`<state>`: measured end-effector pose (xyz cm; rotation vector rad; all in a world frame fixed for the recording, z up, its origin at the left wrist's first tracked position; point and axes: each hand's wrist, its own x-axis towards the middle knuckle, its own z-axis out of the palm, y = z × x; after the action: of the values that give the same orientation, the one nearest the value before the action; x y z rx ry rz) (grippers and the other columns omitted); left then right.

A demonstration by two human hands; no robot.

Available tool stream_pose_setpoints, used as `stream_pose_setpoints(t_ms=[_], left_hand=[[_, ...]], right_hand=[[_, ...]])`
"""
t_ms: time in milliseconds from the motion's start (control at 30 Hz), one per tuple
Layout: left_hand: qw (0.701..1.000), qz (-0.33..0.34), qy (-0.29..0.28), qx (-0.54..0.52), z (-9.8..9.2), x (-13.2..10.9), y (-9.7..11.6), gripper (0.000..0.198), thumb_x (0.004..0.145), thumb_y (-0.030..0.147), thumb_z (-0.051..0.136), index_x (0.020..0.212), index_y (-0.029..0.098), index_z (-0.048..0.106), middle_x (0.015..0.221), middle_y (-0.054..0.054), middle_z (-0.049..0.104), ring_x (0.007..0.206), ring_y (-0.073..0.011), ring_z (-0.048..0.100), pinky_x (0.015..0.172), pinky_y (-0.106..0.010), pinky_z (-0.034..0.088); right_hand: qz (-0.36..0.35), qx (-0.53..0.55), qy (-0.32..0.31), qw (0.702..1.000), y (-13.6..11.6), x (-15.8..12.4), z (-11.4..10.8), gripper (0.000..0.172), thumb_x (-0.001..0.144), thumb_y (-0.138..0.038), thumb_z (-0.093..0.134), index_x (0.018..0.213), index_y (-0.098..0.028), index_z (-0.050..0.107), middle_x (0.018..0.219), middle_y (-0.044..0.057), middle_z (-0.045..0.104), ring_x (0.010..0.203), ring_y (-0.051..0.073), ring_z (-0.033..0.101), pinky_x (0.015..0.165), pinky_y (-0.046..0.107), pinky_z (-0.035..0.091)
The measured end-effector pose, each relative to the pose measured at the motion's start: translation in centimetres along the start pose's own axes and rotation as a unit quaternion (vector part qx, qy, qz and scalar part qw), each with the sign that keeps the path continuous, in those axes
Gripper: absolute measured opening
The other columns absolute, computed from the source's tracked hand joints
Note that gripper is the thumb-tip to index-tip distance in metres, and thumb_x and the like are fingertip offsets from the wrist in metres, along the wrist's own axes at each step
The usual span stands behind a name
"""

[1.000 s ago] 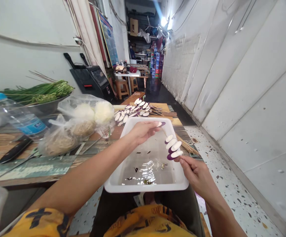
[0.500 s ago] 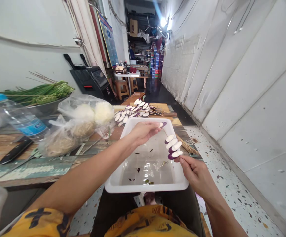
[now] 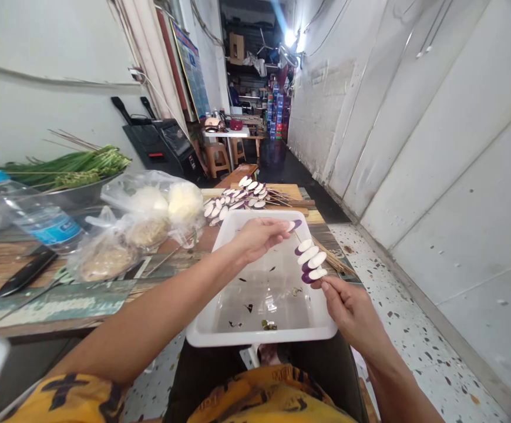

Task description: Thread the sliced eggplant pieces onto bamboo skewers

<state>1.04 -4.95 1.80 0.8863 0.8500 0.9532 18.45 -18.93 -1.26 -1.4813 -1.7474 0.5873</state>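
Observation:
Over the right side of a white plastic tub [image 3: 199,335], my right hand [image 3: 346,305] is closed on a thin skewer of eggplant slices [image 3: 312,258], white-fleshed with purple skin. My left hand [image 3: 264,236] pinches a single eggplant slice [image 3: 294,225] at the skewer's upper end. The bare stick shows between that slice and the ones below; whether its tip has entered the slice I cannot tell. Shallow water with several dark scraps [image 3: 269,324] lies in the tub. Behind the tub, finished eggplant skewers [image 3: 238,200] are piled on a wooden board [image 3: 291,191].
Bare skewers [image 3: 335,258] lie right of the tub. To the left are bagged food [image 3: 110,255], a water bottle [image 3: 46,214], a black-handled knife [image 3: 29,273] and a metal bowl of green vegetables [image 3: 68,170]. A white wall [image 3: 449,158] runs along the right.
The left hand and its slice have shifted very slightly right. Both hands keep the same hold, and the view has moved a little.

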Motion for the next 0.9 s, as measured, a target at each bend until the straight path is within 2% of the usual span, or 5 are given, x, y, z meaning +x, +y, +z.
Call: stream_pose_setpoints(t_ms=[267, 433, 667, 900], left_hand=[[0.999, 0.009, 0.025, -0.027, 0.4, -0.2, 0.1, 0.01, 0.075, 0.003, 0.064, 0.066, 0.006, 0.068, 0.063, -0.005, 0.064, 0.055, -0.0038, 0.055, 0.054, -0.014, 0.045], [0.998, -0.001, 0.036, -0.053, 0.9, -0.5, 0.2, 0.012, 0.071, -0.004, 0.061, 0.063, 0.004, 0.067, 0.061, -0.005, 0.063, 0.053, -0.0032, 0.054, 0.049, -0.011, 0.042], [0.988, 0.017, 0.097, -0.117, -0.2, 0.9, 0.0, 0.014, 0.065, -0.008, 0.06, 0.061, 0.005, 0.063, 0.059, -0.003, 0.062, 0.052, -0.0031, 0.054, 0.048, -0.01, 0.043], [0.993, -0.017, 0.064, -0.095, -0.1, 1.0, -0.1, 0.014, 0.067, -0.008, 0.059, 0.061, 0.004, 0.063, 0.061, -0.005, 0.062, 0.05, -0.0023, 0.053, 0.043, -0.008, 0.041]], right_hand=[[-0.008, -0.006, -0.008, 1.0, 0.0, -0.2, -0.1, 0.028, 0.092, -0.032, 0.041, 0.093, -0.017, 0.066, 0.077, 0.002, 0.067, 0.068, 0.016, 0.06, 0.06, 0.024, 0.04], [-0.02, -0.007, -0.009, 1.0, -0.1, -0.3, -0.2, 0.028, 0.092, -0.031, 0.041, 0.089, -0.017, 0.065, 0.072, 0.002, 0.065, 0.064, 0.016, 0.059, 0.057, 0.024, 0.04], [-0.029, 0.01, -0.011, 0.999, -0.3, -0.5, -0.3, 0.03, 0.093, -0.031, 0.041, 0.097, -0.017, 0.067, 0.079, 0.003, 0.068, 0.068, 0.015, 0.061, 0.059, 0.022, 0.042], [-0.032, 0.012, -0.009, 0.999, -0.2, -0.4, -0.3, 0.031, 0.093, -0.03, 0.041, 0.097, -0.016, 0.068, 0.077, 0.003, 0.068, 0.067, 0.014, 0.06, 0.059, 0.022, 0.041]])
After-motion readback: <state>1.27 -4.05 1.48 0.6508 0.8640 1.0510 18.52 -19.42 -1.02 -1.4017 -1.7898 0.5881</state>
